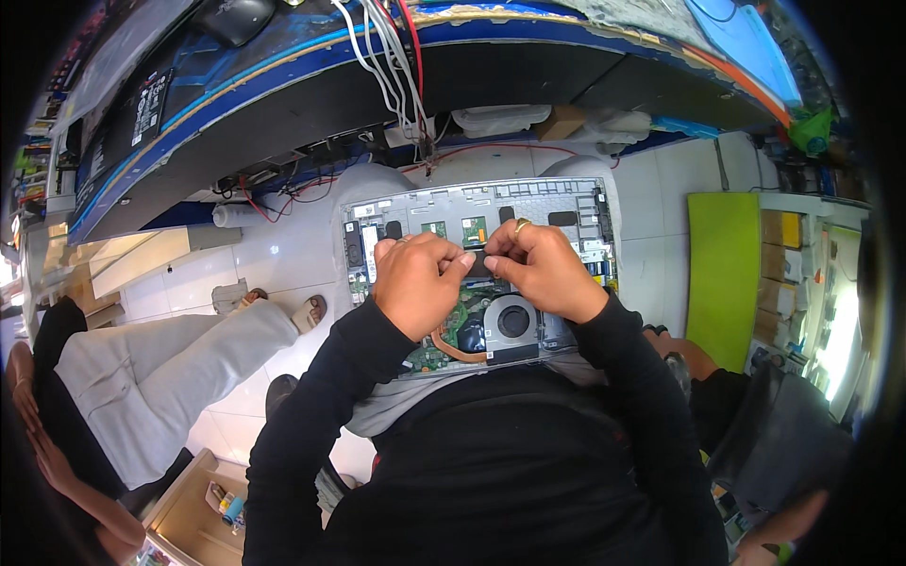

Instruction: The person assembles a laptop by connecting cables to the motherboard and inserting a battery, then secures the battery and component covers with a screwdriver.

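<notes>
Bench [528, 66], dark-fronted: beyond both hands. Second person, grey trousers [179, 363]: well out to the left of the left hand. Opened laptop base [425, 201]: on the wearer's lap, directly under both hands, internals exposed. Bright green panel [722, 283]: well right of the right hand. Left hand [413, 288] and right hand [552, 269]: fingers curled, thumb and forefinger of each drawn close, fingertips near each other over mid-base; cannot tell what, if anything, is pinched. Round fan [514, 323]: nearer the wearer than the fingertips. Copper heat pipe [458, 353]: nearer the wearer than the left fingertips. Ring [520, 224]: on a right-hand finger.
</notes>
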The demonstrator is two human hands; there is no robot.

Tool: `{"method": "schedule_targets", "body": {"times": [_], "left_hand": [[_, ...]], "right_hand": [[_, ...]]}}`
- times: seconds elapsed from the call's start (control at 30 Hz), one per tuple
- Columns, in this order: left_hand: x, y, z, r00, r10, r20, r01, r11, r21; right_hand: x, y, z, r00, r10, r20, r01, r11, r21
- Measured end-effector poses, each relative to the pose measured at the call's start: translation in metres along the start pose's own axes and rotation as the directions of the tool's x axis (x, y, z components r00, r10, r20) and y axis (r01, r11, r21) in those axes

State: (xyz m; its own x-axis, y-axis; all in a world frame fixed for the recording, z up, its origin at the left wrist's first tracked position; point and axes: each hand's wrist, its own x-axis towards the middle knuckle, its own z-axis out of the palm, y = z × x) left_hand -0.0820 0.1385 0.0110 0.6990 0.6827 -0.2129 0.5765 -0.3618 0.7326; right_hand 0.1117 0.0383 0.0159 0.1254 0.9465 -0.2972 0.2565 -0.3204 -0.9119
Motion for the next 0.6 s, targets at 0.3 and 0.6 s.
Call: {"method": "schedule_targets", "body": {"times": [0.3, 0.6], "left_hand": [[0.0, -0.003, 0.005, 0.999, 0.012, -0.048, -0.013, 1.0, -0.013], [-0.002, -0.004, 0.009, 0.995, 0.053, -0.079, -0.053, 0.999, -0.001]], "right_hand": [[-0.014, 0.01, 0.001, 0.861, -0.507, 0.034, 0.432, 0.695, -0.574], [-0.012, 0.011, 0.002, 0.803, -0.591, 0.076, 0.477, 0.562, -0.675]]}}
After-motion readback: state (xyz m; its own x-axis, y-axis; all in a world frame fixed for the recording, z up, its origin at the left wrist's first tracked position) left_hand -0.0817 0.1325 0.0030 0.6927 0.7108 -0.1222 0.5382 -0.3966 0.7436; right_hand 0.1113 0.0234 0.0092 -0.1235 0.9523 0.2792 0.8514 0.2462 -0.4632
